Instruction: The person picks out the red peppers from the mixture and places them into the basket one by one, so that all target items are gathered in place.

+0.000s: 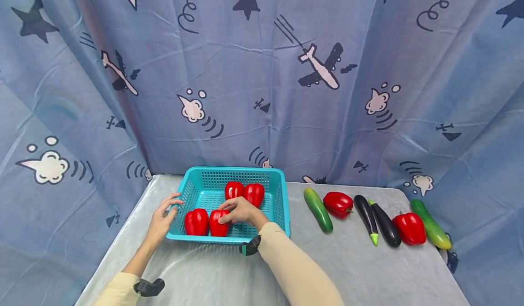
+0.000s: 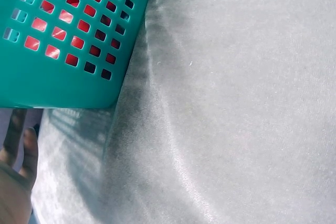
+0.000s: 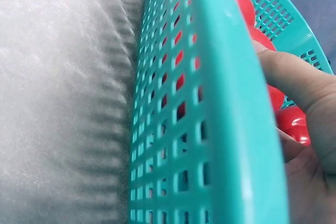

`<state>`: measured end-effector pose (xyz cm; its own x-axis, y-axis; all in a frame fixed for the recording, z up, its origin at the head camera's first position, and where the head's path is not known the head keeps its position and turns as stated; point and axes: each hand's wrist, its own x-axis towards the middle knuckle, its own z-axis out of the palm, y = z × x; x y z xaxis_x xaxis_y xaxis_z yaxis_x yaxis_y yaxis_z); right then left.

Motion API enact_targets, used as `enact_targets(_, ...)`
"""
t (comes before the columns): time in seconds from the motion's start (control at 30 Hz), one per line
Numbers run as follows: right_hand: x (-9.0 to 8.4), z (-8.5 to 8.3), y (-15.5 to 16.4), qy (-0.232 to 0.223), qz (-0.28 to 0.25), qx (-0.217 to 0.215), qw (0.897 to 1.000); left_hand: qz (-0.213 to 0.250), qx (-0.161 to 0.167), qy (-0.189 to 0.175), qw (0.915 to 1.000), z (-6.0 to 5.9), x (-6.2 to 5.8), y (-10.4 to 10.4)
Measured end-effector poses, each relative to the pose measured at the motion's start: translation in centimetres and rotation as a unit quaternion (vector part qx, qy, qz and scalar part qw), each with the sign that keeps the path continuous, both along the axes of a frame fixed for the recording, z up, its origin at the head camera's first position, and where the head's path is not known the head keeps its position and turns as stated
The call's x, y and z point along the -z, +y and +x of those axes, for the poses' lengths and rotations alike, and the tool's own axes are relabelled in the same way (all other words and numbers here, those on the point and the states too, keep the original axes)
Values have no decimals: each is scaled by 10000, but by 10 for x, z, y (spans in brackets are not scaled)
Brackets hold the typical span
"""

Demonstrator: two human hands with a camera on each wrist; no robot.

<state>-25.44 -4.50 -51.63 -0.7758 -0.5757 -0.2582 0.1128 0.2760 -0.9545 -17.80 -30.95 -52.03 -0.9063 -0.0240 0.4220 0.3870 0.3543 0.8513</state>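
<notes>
Resting your right hand (image 1: 239, 211) curled on the pepper (image 1: 219, 224) directly beneath, your relaxed left hand (image 1: 163, 217) steadies the basket (image 1: 282, 206).

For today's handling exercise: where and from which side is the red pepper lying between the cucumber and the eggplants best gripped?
Probably from above, fingers across the broad middle of the red pepper. It lies on its side on the table, stem toward the eggplant, and its flanks by the cucumber are crowded.
</notes>
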Motion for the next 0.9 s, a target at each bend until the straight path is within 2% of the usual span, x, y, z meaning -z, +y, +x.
enact_targets(0.13,-3,2,-1,1,35,35,10000,38,-23,-49,10000,0,0,0)
enact_targets(0.47,-5,2,-1,144,83,75,9998,-133,-28,143,9998,0,0,1)
enact_targets(0.73,-14,-2,10,246,97,-293,9992,18,-72,-79,9999,4,-6,4)
enact_targets(0.9,-24,-6,21,447,73,-586,9973,23,-15,-47,10000,4,-5,2)
